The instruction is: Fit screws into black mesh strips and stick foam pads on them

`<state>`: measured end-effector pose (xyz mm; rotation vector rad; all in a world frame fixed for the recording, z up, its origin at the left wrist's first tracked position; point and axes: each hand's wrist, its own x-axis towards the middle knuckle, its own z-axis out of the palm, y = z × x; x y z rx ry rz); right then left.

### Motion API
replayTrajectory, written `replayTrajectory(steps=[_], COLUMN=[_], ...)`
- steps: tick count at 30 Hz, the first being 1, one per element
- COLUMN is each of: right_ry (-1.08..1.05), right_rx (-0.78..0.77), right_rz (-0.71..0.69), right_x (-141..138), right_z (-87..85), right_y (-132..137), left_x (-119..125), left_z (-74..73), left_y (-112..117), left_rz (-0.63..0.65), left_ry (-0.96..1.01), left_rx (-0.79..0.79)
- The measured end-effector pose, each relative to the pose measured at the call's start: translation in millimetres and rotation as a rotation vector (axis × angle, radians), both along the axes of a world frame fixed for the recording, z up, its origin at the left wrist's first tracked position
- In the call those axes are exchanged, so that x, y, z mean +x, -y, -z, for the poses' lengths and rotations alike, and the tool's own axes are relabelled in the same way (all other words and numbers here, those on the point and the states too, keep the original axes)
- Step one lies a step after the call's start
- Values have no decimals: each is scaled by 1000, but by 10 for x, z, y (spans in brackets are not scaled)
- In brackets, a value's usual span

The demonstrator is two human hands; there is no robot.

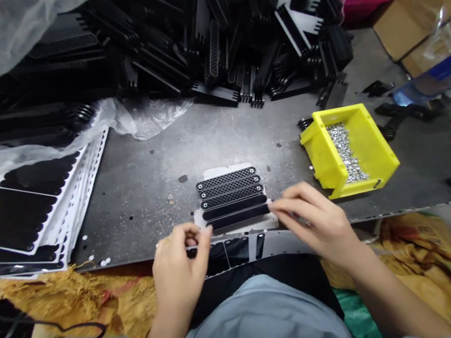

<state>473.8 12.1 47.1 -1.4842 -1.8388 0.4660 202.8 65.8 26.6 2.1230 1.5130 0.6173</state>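
Two bare hands work apart just above a white sheet of black pads (243, 249) below the table edge: the left hand (178, 275) pinches its fingertips on something too small to make out, while the right hand (311, 218) touches the end of the nearest of five slim black perforated strips (237, 217) lined up on a white card (217, 171). Beyond, a dark grey metal table (144, 177) holds a yellow plastic bin (378, 149) of small silver fasteners (346, 151), stacked white sheets with black scalloped pads (21, 215) and a heap of black comb-shaped plastic parts (229, 35).
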Motion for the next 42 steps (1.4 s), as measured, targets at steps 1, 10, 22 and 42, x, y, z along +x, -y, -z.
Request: replayTrajectory(steps=[1, 10, 22, 42], right_ry=[-25, -55, -104, 40], right_rx=[-40, 96, -51, -56], right_rz=[-33, -249, -112, -186], right_x=[-46, -421, -315, -254], right_z=[-2, 290, -10, 106], right_y=[103, 385, -341, -724], left_x=[18, 244, 92, 74], left_z=[-11, 27, 92, 84], left_y=[95, 272, 66, -582], left_rz=[65, 329, 22, -72], left_ry=[-27, 186, 117, 258], left_rx=[22, -95, 224, -282])
